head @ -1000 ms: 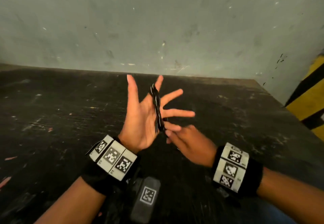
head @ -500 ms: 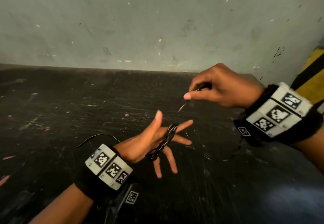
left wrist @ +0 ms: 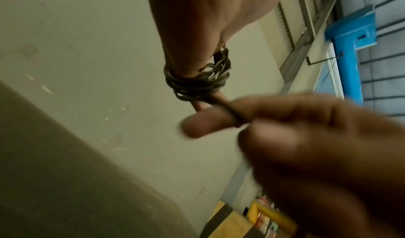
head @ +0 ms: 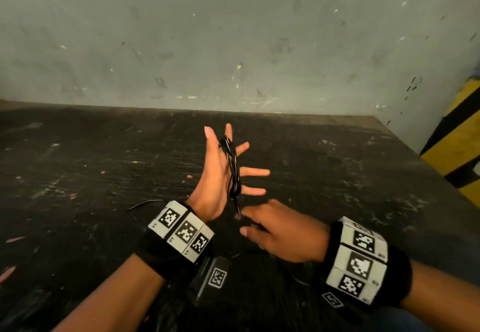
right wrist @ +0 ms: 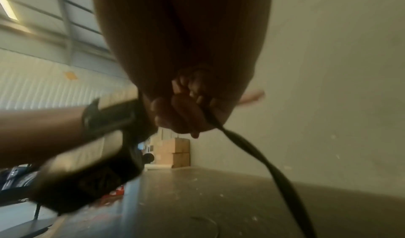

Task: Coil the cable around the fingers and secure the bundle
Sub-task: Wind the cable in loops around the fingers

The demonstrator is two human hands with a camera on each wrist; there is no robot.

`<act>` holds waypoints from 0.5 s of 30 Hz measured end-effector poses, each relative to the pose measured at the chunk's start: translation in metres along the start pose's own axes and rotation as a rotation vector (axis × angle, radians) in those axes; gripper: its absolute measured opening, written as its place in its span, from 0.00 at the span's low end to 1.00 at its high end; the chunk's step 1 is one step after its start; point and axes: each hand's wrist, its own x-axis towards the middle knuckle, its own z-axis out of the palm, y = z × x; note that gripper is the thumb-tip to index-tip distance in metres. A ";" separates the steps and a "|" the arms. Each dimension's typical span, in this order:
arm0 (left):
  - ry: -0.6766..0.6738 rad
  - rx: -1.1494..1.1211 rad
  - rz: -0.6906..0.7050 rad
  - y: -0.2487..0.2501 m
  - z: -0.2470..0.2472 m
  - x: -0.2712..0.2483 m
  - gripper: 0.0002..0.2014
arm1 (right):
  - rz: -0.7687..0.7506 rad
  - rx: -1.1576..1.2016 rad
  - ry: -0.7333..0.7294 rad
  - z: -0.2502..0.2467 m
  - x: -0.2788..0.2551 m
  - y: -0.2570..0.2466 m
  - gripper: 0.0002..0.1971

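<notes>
A thin black cable (head: 233,166) lies in several loops around the straight, spread fingers of my left hand (head: 220,173), held upright above the dark table. The left wrist view shows the same coil (left wrist: 198,78) bunched round the fingers. My right hand (head: 275,230) sits just below the left palm and pinches the cable's free strand (left wrist: 232,113) between thumb and fingers. In the right wrist view the loose cable (right wrist: 252,151) trails down from the right fingers toward the table, blurred.
The dark scuffed table (head: 104,175) ends at a grey wall (head: 233,32) behind. A yellow-and-black striped post (head: 457,144) stands at the right. A loose stretch of cable (head: 145,203) lies on the table left of my left wrist.
My right hand has swung down from high on the right to just under the left palm, bringing the strand with it. The left hand has turned upright again.
</notes>
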 end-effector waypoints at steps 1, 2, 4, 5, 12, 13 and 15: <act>0.021 0.080 -0.014 -0.004 0.000 0.001 0.39 | -0.004 -0.035 -0.004 -0.008 0.000 -0.004 0.07; 0.028 0.207 -0.027 -0.009 -0.002 0.000 0.40 | -0.005 -0.075 0.004 -0.019 0.001 -0.007 0.05; -0.032 0.493 -0.048 -0.021 -0.006 -0.005 0.43 | -0.012 -0.140 0.015 -0.046 0.002 -0.005 0.04; -0.088 0.571 -0.077 -0.027 -0.007 -0.008 0.45 | -0.015 -0.172 0.000 -0.062 0.003 -0.005 0.04; -0.483 0.431 -0.374 -0.016 -0.006 -0.030 0.52 | -0.068 -0.286 0.109 -0.135 0.006 0.015 0.13; -0.526 0.332 -0.373 -0.012 -0.006 -0.032 0.51 | -0.077 -0.294 0.147 -0.136 0.007 0.021 0.14; -0.583 0.148 -0.325 -0.003 -0.004 -0.033 0.51 | -0.055 -0.303 0.199 -0.124 0.010 0.034 0.19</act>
